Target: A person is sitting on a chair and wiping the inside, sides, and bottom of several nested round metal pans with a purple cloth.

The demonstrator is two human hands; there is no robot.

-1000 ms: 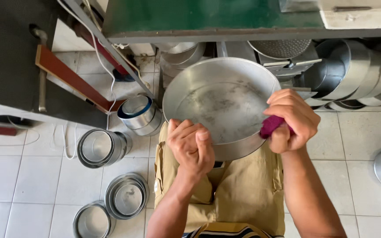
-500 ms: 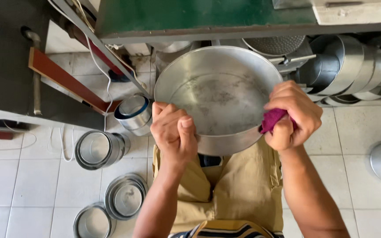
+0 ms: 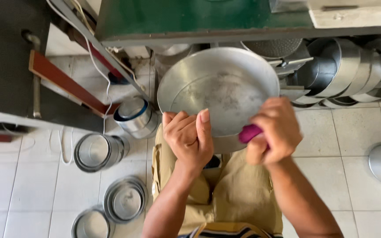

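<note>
Silver-grey pan [image 3: 219,90], magenta handle [image 3: 249,133] — khaki trousers [image 3: 239,194], green bench top [image 3: 199,15], white tiles [image 3: 36,185]

Your pan [image 3: 219,90] is dull scuffed metal; tins [image 3: 98,152] left of it shinier; floor [image 3: 23,185] glossy tile.

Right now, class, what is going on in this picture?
A person seated over a tiled floor holds a large round metal pan above their lap. The left hand grips the pan's near rim, while the right hand holds a purple-handled tool against the rim. Stacks of smaller metal tins sit on the floor to the left, and more pans lie under a green bench.
</note>
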